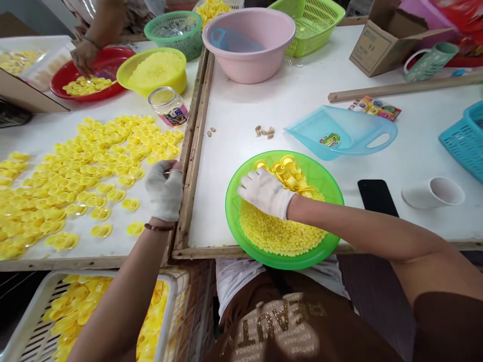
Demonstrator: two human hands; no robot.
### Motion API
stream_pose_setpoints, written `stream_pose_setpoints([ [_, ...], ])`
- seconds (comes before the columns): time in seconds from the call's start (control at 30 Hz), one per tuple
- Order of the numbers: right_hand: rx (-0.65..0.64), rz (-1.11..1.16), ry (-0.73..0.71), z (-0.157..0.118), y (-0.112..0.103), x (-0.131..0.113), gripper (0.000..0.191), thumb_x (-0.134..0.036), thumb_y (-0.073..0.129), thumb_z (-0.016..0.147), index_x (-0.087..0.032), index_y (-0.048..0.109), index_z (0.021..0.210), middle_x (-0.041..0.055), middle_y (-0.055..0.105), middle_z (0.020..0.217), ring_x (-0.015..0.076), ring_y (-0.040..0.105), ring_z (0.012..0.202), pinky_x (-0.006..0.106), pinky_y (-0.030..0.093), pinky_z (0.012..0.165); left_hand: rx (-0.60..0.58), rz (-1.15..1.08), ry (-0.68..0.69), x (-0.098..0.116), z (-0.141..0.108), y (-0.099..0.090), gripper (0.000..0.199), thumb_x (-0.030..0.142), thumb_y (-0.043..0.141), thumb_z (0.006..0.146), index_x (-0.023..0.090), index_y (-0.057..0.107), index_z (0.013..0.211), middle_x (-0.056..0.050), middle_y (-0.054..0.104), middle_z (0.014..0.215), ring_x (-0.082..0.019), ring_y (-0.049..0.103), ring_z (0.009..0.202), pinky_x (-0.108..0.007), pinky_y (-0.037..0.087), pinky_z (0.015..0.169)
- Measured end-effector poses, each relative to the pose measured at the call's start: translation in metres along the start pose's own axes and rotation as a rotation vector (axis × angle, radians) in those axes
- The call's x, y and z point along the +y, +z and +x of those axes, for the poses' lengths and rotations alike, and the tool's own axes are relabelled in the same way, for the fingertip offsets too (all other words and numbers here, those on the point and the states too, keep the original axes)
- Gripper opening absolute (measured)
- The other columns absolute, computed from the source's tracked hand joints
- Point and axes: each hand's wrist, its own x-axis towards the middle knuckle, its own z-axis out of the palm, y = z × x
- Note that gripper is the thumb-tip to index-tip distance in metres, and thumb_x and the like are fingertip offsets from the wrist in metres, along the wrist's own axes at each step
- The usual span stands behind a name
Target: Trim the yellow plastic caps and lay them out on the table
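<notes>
My right hand [264, 193], in a white glove, lies in a green bowl [236, 221] on top of small yellow pellets [281, 231]. Its fingers are a little apart and point left. Beside it in the bowl is a heap of yellow plastic cup-like pieces [289, 173]. My left hand [164, 191], also gloved but with some bare fingertips, is closed by the wooden divider [192, 151]. Whatever is in its fingers, if anything, is hidden. Left of it, many round yellow pieces [83, 176] are spread across the white table.
A blue scoop [339, 130], black phone [377, 197] and white cup [432, 193] lie to the right. Behind stand a pink basin [249, 65] and a clear jar [169, 106]. A co-worker's hand [85, 56] reaches into a red basin [58, 83]. A white basket [171, 296] sits below.
</notes>
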Motion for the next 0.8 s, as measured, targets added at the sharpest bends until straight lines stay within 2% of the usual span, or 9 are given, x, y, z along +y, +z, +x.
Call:
stream_pose_setpoints([
  [0.1, -0.025, 0.04, -0.028, 0.0, -0.002, 0.006, 0.025, -0.006, 0.047, 0.097, -0.015, 0.071, 0.099, 0.0126, 0.073, 0.103, 0.0281, 0.062, 0.099, 0.042, 0.041, 0.086, -0.139, -0.074, 0.084, 0.039, -0.043, 0.008, 0.027, 0.042, 0.063, 0.091, 0.017, 0.069, 0.1, 0.001, 0.061, 0.069, -0.013, 0.055, 0.058, -0.025, 0.045, 0.056],
  [0.2, 0.198, 0.235, -0.009, -0.022, -0.005, 0.011, 0.023, -0.018, 0.047, 0.103, -0.016, 0.069, 0.105, 0.0108, 0.071, 0.103, 0.0266, 0.061, 0.097, 0.042, 0.042, 0.088, -0.458, -0.179, 0.017, 0.068, -0.073, 0.012, 0.039, 0.047, 0.068, 0.088, 0.017, 0.071, 0.112, -0.002, 0.068, 0.077, -0.016, 0.062, 0.059, -0.026, 0.051, 0.053],
  [0.3, 0.383, 0.553, 0.013, -0.054, -0.002, 0.009, 0.02, -0.022, 0.049, 0.103, -0.016, 0.064, 0.115, 0.0097, 0.071, 0.108, 0.0228, 0.062, 0.097, 0.038, 0.045, 0.089, -0.713, -0.33, -0.103, 0.082, -0.085, 0.016, 0.044, 0.049, 0.078, 0.082, 0.014, 0.073, 0.108, -0.005, 0.073, 0.087, -0.019, 0.069, 0.069, -0.03, 0.059, 0.063],
  [0.37, 0.326, 0.653, 0.085, -0.074, 0.006, 0.003, 0.023, -0.021, 0.051, 0.102, -0.014, 0.06, 0.122, 0.0114, 0.07, 0.112, 0.0219, 0.063, 0.097, 0.037, 0.048, 0.087, -0.699, -0.362, -0.114, 0.086, -0.087, 0.018, 0.04, 0.047, 0.08, 0.081, 0.013, 0.074, 0.101, -0.006, 0.074, 0.089, -0.019, 0.07, 0.072, -0.03, 0.061, 0.069],
  [0.43, 0.119, 0.579, 0.122, -0.091, 0.018, -0.005, 0.021, -0.024, 0.054, 0.102, -0.013, 0.062, 0.117, 0.0133, 0.07, 0.109, 0.0238, 0.064, 0.094, 0.038, 0.048, 0.082, -0.627, -0.345, -0.095, 0.087, -0.089, 0.019, 0.036, 0.045, 0.08, 0.082, 0.013, 0.075, 0.099, -0.006, 0.075, 0.089, -0.017, 0.07, 0.072, -0.028, 0.06, 0.07],
  [0.5, -0.086, 0.437, 0.077, -0.103, 0.029, -0.013, 0.021, -0.03, 0.057, 0.101, -0.013, 0.066, 0.108, 0.0142, 0.07, 0.105, 0.0264, 0.064, 0.092, 0.039, 0.048, 0.08, -0.617, -0.331, -0.102, 0.087, -0.092, 0.02, 0.035, 0.045, 0.078, 0.085, 0.013, 0.076, 0.099, -0.006, 0.075, 0.088, -0.017, 0.071, 0.071, -0.028, 0.061, 0.07],
  [0.57, -0.186, 0.379, 0.02, -0.109, 0.037, -0.018, 0.025, -0.036, 0.055, 0.103, -0.014, 0.068, 0.104, 0.0139, 0.071, 0.105, 0.0271, 0.065, 0.092, 0.039, 0.047, 0.079, -0.654, -0.344, -0.131, 0.086, -0.096, 0.022, 0.036, 0.046, 0.076, 0.087, 0.012, 0.076, 0.098, -0.006, 0.075, 0.084, -0.017, 0.071, 0.069, -0.028, 0.062, 0.068],
  [0.7, -0.242, 0.554, 0.07, -0.107, 0.04, -0.017, 0.031, -0.037, 0.053, 0.104, -0.016, 0.067, 0.086, 0.0084, 0.071, 0.086, 0.0203, 0.061, 0.076, 0.032, 0.04, 0.066, -0.738, -0.379, -0.16, 0.08, -0.103, 0.033, 0.035, 0.047, 0.074, 0.087, 0.012, 0.074, 0.093, -0.005, 0.074, 0.079, -0.018, 0.072, 0.066, -0.028, 0.063, 0.067],
  [0.8, -0.064, 1.014, 0.248, -0.1, 0.033, -0.006, 0.043, -0.04, 0.053, 0.103, -0.019, 0.049, 0.065, -0.0018, 0.052, 0.06, 0.0115, 0.045, 0.057, 0.028, 0.031, 0.056, -0.791, -0.372, -0.128, 0.075, -0.106, 0.043, 0.032, 0.045, 0.072, 0.089, 0.013, 0.073, 0.089, -0.004, 0.072, 0.078, -0.017, 0.073, 0.068, -0.027, 0.063, 0.067],
])
